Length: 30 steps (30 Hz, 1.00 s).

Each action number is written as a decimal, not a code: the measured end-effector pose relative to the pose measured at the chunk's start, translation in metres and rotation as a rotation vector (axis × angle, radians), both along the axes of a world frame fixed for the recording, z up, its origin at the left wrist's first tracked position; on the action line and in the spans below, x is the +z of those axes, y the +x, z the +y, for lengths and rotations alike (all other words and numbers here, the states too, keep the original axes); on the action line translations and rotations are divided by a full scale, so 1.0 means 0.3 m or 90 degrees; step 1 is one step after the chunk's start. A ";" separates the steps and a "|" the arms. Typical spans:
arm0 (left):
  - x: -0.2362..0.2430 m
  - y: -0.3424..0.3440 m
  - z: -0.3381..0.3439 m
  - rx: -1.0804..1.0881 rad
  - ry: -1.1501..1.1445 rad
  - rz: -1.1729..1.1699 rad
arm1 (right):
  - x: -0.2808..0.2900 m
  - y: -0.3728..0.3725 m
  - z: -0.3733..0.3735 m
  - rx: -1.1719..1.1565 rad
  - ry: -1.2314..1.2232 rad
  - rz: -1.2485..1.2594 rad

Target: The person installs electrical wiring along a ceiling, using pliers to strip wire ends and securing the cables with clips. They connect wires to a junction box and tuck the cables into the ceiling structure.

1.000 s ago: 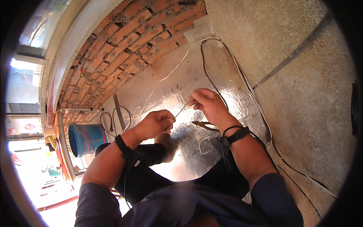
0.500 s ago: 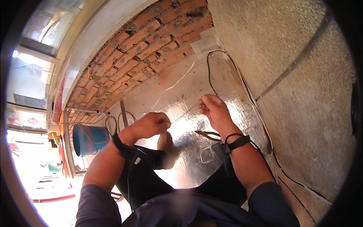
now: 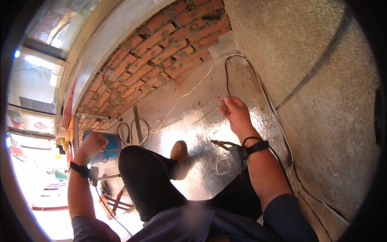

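- Pinching a thin wire (image 3: 207, 114): right hand (image 3: 237, 114), thumb and fingers closed on it, above the shiny floor (image 3: 203, 177), right of the brown shoe (image 3: 179, 155).
- Changed: left hand (image 3: 94, 144) off the wire, swung far left across the blue bucket (image 3: 113, 147); fingers bent inward, cannot tell how tightly or whether anything's held.
- Meaning: wire now carried by right hand alone.
- Wire: greyish, slender, nearly straight, slanting near-left; lower tip lost in glare.

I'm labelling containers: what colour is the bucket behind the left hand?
The bucket is blue with red lines, best in head view.
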<state>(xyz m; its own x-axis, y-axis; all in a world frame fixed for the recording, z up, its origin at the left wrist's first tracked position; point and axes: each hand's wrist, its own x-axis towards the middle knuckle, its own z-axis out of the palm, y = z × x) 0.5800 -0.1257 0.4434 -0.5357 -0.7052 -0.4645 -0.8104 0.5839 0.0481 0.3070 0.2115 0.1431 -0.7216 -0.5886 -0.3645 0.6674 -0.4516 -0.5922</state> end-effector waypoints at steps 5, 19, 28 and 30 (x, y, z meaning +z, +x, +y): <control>-0.061 0.015 0.021 0.013 0.024 0.026 | -0.021 -0.018 0.022 -0.015 0.001 0.005; -0.094 -0.244 0.161 -0.246 -0.021 0.046 | -0.092 -0.046 0.070 -0.050 0.065 0.006; -0.271 -0.571 0.172 -0.385 -0.081 0.063 | -0.141 -0.078 0.112 -0.124 0.121 -0.026; -0.325 -0.703 0.173 -0.410 -0.071 0.091 | -0.120 -0.083 0.180 -0.132 0.157 -0.013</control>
